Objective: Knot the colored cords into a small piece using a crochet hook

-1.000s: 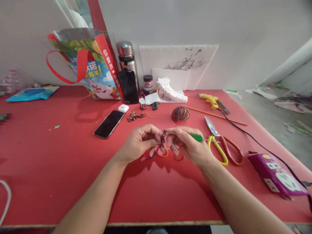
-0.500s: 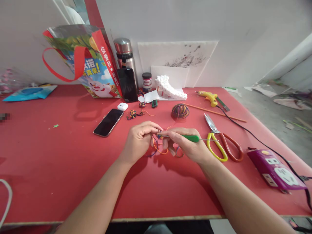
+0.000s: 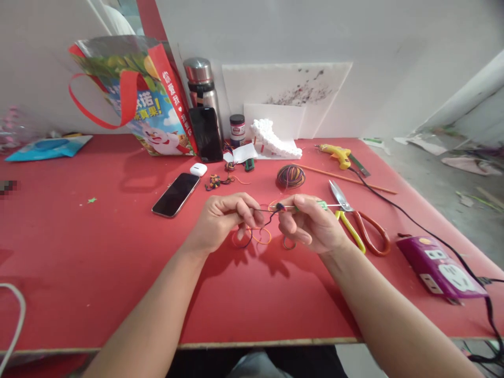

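My right hand (image 3: 313,223) is closed on a crochet hook (image 3: 323,205) with a green handle, its metal end sticking out to the right. At the hook's left end sits a small dark knot of yarn (image 3: 280,207), by my right fingertips. A dark yarn strand (image 3: 268,211) stretches from it to my left hand (image 3: 226,218), which pinches the strand. Loose orange and purple yarn loops (image 3: 262,237) lie on the table below both hands. Behind them rests a multicoloured ball of yarn (image 3: 291,176).
Scissors (image 3: 360,226) and a purple power strip (image 3: 441,268) lie to the right, with a yellow glue gun (image 3: 334,154) and a thin stick (image 3: 354,181) further back. A phone (image 3: 176,195), an earbud case (image 3: 198,169) and a bag (image 3: 157,115) are on the left.
My hands have moved apart, drawing the dark strand straight between them. My right hand has turned, and the knot now shows at the hook's left end near my right fingers.
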Demonstrator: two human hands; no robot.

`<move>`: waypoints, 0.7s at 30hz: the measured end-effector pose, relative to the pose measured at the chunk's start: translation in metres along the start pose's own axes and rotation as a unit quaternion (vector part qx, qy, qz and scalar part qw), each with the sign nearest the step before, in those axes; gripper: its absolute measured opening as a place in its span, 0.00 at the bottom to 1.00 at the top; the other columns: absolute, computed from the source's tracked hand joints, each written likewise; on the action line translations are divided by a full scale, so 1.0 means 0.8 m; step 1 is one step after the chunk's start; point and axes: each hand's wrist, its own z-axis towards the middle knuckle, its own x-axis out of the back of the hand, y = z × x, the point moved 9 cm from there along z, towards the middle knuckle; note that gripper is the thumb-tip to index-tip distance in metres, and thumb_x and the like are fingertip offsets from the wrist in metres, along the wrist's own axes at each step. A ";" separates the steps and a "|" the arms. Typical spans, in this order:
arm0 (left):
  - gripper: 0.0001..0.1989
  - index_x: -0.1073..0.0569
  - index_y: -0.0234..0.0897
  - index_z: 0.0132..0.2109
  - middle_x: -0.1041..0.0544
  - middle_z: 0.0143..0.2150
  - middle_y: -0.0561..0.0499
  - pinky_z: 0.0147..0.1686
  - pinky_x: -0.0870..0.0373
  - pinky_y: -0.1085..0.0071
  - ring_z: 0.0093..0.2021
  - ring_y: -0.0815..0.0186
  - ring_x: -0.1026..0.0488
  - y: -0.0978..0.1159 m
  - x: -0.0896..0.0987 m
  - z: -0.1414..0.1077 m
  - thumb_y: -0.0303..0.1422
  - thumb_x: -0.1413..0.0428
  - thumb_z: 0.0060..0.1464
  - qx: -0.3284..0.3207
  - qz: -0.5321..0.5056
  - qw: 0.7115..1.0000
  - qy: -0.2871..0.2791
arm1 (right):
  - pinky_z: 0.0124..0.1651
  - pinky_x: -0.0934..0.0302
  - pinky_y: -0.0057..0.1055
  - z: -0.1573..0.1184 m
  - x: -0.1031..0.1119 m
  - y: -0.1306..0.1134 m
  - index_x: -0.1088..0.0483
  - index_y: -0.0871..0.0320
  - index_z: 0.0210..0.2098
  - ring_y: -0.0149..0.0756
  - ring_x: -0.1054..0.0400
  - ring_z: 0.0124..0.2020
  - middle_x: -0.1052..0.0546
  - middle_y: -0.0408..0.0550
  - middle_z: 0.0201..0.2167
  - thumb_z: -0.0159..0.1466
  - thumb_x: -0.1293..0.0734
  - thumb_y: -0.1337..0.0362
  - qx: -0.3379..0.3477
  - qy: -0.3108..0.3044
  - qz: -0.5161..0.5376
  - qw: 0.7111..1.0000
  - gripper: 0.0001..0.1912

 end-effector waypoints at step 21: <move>0.11 0.12 0.39 0.39 0.23 0.32 0.51 0.35 0.31 0.71 0.31 0.72 0.31 -0.034 -0.007 -0.006 0.39 0.28 0.50 0.120 -0.210 0.958 0.156 | 0.24 0.36 0.27 -0.022 -0.023 -0.022 0.16 0.58 0.37 0.27 0.32 0.20 0.18 0.48 0.29 0.74 0.33 0.57 0.110 -0.003 -0.362 0.925 0.17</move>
